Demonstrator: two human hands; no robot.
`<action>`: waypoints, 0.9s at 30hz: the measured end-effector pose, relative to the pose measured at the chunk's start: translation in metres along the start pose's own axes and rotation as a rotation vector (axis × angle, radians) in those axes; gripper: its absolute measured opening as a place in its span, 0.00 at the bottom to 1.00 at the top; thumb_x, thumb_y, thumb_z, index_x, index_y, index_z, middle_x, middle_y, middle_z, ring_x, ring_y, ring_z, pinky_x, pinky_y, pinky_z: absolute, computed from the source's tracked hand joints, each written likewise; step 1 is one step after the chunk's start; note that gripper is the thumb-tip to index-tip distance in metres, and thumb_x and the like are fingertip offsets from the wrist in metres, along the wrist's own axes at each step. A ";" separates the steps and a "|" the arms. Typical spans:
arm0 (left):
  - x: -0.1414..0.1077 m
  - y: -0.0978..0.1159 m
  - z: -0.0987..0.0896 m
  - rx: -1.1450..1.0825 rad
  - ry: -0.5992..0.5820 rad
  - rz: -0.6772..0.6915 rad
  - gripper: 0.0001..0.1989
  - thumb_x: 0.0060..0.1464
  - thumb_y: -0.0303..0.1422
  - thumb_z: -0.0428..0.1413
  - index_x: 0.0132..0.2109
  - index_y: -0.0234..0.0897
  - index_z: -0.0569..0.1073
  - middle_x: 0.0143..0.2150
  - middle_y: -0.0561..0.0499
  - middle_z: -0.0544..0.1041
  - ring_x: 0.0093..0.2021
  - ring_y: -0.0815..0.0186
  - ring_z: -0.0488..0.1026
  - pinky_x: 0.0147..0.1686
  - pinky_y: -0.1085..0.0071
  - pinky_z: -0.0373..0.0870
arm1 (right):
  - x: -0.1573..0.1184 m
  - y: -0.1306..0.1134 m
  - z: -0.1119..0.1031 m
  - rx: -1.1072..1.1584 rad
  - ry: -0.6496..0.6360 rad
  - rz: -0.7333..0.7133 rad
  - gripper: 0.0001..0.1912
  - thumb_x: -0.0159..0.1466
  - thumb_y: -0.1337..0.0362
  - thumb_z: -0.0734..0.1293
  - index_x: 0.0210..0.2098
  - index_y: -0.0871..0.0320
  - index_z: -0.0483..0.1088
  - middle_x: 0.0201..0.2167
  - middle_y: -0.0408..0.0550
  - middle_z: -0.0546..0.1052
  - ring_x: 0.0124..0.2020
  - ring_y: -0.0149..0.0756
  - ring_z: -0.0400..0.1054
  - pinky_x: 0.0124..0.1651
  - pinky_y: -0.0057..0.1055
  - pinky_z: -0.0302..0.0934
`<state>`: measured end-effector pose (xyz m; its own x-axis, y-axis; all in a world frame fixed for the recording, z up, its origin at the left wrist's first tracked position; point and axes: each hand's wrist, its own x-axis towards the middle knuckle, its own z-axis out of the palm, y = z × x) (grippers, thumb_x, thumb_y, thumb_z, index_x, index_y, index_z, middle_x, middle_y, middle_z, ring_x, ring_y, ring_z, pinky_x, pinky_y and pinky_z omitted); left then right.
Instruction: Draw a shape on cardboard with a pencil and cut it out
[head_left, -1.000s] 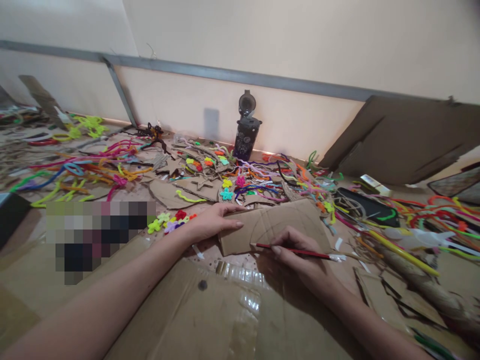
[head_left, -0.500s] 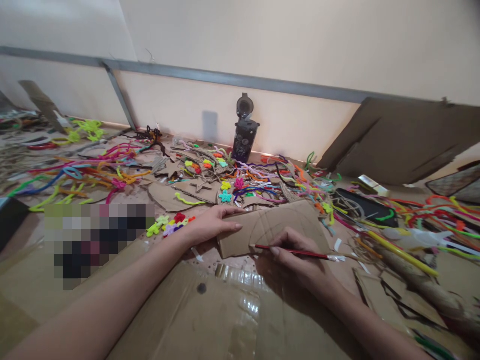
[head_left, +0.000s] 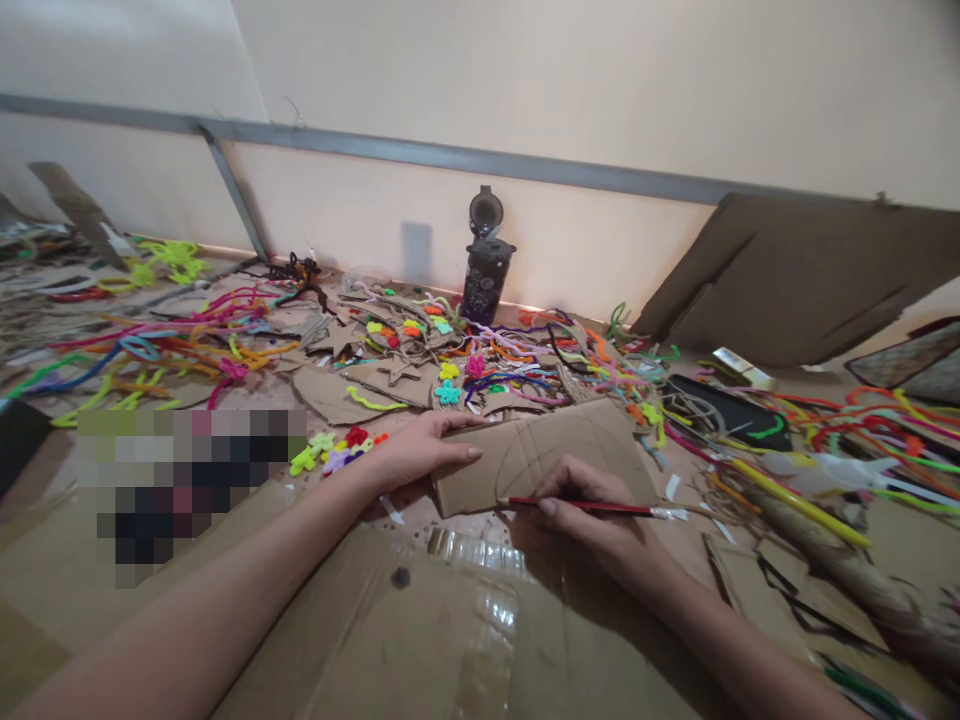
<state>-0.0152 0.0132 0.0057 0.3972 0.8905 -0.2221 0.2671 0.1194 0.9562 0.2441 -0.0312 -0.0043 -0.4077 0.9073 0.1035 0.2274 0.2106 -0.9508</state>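
A brown cardboard piece (head_left: 472, 475) is tilted up in front of me, with curved pencil lines drawn on its face. My left hand (head_left: 420, 448) grips its upper left edge, thumb on the front and the other fingers partly hidden along the top. Pinched in my right hand (head_left: 589, 500) is a red pencil (head_left: 626, 509), lying almost level. Its tip touches the cardboard near the lower edge, at the end of a curved line. Just left of my left hand lie small pipe-cleaner flowers (head_left: 352, 447) in several colours.
Behind the cardboard stands a dark tumbler (head_left: 486, 285) with its lid up. Loose pipe cleaners (head_left: 517, 350) and cardboard scraps cover the table. A black phone-like object (head_left: 724, 412), a glue gun (head_left: 832, 468) and a thick stick (head_left: 840, 565) lie to the right. A taped cardboard sheet (head_left: 360, 620) is nearest me.
The pencil tip has moved slightly down the curve toward the cardboard's lower edge, my right hand going with it. My left hand keeps its grip, and the view has shifted a little.
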 end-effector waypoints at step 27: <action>0.000 -0.003 0.000 -0.021 -0.016 0.001 0.28 0.52 0.36 0.64 0.61 0.39 0.75 0.60 0.44 0.78 0.57 0.52 0.75 0.56 0.59 0.70 | 0.001 0.000 0.000 0.034 -0.003 0.026 0.09 0.63 0.60 0.69 0.29 0.56 0.71 0.25 0.42 0.74 0.27 0.33 0.65 0.29 0.29 0.57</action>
<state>-0.0161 0.0134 0.0032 0.4116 0.8834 -0.2241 0.2481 0.1281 0.9602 0.2439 -0.0307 -0.0038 -0.4044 0.9113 0.0778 0.2076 0.1743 -0.9626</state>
